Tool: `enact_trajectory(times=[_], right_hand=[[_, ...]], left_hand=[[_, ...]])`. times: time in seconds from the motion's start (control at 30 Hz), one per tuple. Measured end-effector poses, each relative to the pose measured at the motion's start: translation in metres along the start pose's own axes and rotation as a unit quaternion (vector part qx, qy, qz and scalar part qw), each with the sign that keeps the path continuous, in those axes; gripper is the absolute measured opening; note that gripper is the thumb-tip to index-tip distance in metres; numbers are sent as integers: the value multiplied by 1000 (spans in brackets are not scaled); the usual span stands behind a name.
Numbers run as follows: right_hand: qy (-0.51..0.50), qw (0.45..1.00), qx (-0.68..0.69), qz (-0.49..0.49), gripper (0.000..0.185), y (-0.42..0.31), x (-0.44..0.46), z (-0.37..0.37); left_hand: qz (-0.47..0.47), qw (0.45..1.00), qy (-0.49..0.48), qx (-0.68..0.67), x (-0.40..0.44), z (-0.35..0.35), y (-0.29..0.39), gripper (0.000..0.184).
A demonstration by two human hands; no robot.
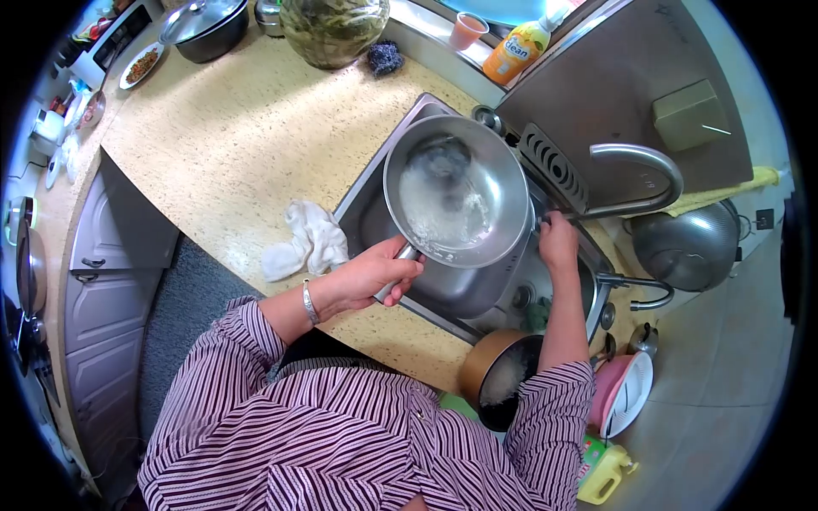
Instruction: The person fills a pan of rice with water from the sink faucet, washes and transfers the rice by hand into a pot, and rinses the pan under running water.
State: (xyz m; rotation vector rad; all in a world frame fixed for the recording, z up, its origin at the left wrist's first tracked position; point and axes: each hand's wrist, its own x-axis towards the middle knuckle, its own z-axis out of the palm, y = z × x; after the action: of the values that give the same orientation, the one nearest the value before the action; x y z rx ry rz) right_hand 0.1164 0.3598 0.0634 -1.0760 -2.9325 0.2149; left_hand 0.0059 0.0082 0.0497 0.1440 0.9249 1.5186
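A round metal pan (pixel 456 192) with some water and whitish suds inside is held over the double steel sink (pixel 366 204). My left hand (pixel 379 272) is closed round the pan's handle at its lower left. On the pan's right side, my right hand (pixel 557 241) is closed at a small dark part by the rim, perhaps a second handle; the fingers partly hide it. The curved faucet (pixel 656 175) stands to the right of the pan. A white cloth (pixel 308 241) lies crumpled on the counter, left of the sink.
A brown pot (pixel 486 362) with whitish contents sits by the sink's near edge. A dark scrubber (pixel 385 58), a large glass jar (pixel 332 30) and a lidded pot (pixel 209 30) are at the back. An orange bottle (pixel 518 51) stands on the sill. A strainer (pixel 688 247) is at right.
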Motion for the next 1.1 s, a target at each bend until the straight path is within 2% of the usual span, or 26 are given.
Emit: enact_trajectory(times=[0.17,0.37,0.43,0.63,0.83,1.03,1.1], right_hand=[[-15,999,-42,12,25,-8,-29,-13],[-14,1000,-24,-10,34,-2,-36,-10],[3,1000,15,8,43,-6,-42,-15],[-2,995,96,22,49,-8,-67,-34],[28,977,206,37,41,-1,-101,-42],[4,955,283,91,36,-4,-128,-47],[4,954,288,83,36,-2,-129,-46]], left_hand=[[1,1000,-22,8,-5,7,2,21],[1,1000,-17,18,-5,10,6,19],[-2,1000,-20,21,-5,10,5,18],[-9,999,-27,21,-5,6,3,18],[-25,999,-44,-9,-8,-1,-3,19],[-18,998,-53,-13,-4,-7,-11,21],[-13,998,-53,-7,-2,-8,-11,22]])
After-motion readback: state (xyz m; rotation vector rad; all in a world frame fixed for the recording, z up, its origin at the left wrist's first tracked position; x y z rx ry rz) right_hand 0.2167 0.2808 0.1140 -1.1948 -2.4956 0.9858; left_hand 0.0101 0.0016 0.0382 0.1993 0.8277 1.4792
